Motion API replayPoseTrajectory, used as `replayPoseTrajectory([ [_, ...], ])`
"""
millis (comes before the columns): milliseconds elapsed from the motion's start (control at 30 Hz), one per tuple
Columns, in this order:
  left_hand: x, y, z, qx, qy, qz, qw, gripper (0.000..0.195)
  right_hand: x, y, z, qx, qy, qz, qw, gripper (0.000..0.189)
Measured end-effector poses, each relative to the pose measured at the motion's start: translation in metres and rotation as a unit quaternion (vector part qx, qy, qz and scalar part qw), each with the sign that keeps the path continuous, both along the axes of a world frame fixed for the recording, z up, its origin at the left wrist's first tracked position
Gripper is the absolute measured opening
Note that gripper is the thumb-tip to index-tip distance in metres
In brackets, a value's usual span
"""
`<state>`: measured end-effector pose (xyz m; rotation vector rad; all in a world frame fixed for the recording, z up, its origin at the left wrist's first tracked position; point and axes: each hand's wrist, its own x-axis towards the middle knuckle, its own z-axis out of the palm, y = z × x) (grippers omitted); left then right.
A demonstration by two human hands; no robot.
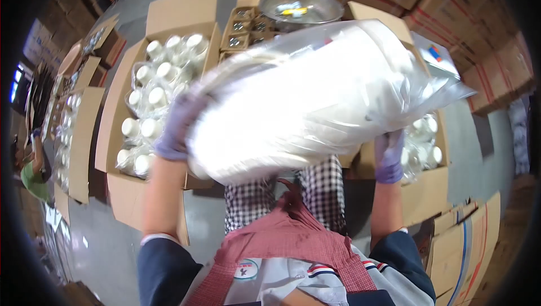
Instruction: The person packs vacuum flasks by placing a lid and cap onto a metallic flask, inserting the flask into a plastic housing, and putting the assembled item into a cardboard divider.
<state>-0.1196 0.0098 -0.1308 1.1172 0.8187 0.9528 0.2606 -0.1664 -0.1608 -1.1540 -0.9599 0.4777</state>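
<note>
Both of my hands wear purple gloves. Between them is a large clear plastic bag packed with white material, blurred and overexposed, so its contents cannot be made out. My left hand grips its left end, with the fingers partly hidden. At the lower right, my right hand holds the bag from below, its fingers mostly behind the plastic. The bag is tilted, its loose plastic end pointing right. Beyond my left hand stands an open cardboard box of white-capped containers in clear plastic.
A steel basin with a yellow object rests near a divided carton of glass jars. Another open box with white-capped containers is at right. Flattened cardboard stands lower right. Stacked cartons rise behind. Another person is far left.
</note>
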Motion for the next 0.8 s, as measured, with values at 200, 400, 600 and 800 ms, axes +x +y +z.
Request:
replayPoseTrajectory([
  [200, 0.085, -0.074, -0.032, 0.104, -0.057, -0.078, 0.99, 0.034, -0.021, -0.053, 0.086, 0.027, -0.395, 0.072, 0.915, 0.045],
  [400, 0.126, -0.077, 0.12, 0.465, 0.372, -0.16, 0.788, 0.035, -0.074, -0.03, 0.115, 0.014, -0.118, 0.119, 0.986, 0.028],
  [600, 0.049, -0.019, 0.173, 0.299, -0.237, 0.208, 0.901, 0.028, -0.059, -0.025, 0.106, -0.207, -0.385, 0.255, 0.862, 0.04],
  [800, 0.035, -0.16, -0.027, 0.079, 0.172, -0.074, 0.979, 0.03, -0.03, -0.002, 0.055, 0.015, -0.288, 0.204, 0.935, 0.037],
])
